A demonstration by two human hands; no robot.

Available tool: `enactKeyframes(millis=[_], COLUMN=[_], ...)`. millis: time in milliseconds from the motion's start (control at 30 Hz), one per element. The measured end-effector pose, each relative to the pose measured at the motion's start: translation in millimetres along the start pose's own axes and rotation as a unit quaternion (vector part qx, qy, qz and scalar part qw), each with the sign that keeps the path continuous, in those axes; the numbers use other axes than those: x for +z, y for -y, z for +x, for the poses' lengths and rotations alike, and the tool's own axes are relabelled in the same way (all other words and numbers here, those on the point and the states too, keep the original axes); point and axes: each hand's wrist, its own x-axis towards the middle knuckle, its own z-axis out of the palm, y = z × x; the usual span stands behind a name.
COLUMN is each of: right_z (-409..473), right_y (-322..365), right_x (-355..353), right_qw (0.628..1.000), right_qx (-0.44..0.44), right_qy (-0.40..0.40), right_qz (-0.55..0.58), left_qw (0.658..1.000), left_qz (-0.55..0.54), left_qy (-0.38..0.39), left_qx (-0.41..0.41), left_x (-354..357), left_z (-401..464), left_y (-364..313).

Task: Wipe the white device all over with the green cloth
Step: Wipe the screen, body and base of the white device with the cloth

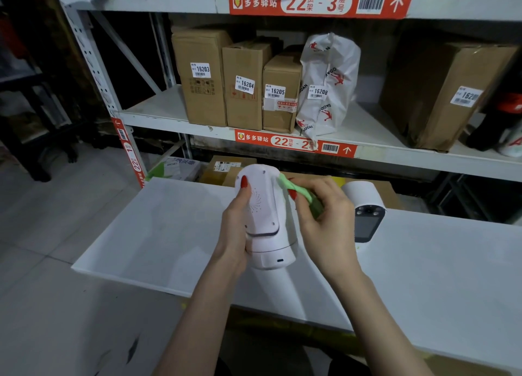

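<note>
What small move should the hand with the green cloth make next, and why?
Probably draw the green cloth down along the white device's right side. The right hand pinches the cloth against the device's upper right edge, while the left hand holds it above the white table; the lower body looks not yet reached.

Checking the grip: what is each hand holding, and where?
Left hand grips the white device by its left side; right hand pinches the bunched green cloth.

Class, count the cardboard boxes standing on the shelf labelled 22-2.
4. Three stand side by side at the left: 16203, 16204, 16205. A larger one leans at the right. Others may be hidden behind the white bag.
</note>
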Motion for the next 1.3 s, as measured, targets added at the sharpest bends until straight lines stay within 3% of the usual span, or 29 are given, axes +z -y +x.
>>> enactKeyframes(millis=[467,667,867,1133,1300], right_z=[4,4,4,4,5], right_y=[-8,-6,-2,-16,-15], right_x=[-8,-10,-9,-9,-11], right_qw=[0.998,0.999,1.000,0.994,0.995], right_qx=[0.023,0.014,-0.018,0.023,0.014], right_qy=[-0.053,-0.032,-0.010,-0.009,-0.021], right_qz=[-0.031,-0.026,-0.012,-0.107,-0.097], left_qw=[0.992,0.986,0.984,0.982,0.981], left_qz=[0.113,0.146,0.154,0.155,0.157], left_qy=[0.061,0.072,0.074,0.106,0.110], left_qx=[0.007,0.032,0.043,0.036,0.032], left_x=[7,7,6,5,6], left_z=[-8,-7,-7,-7,-9], left_y=[-1,3,3,3,2])
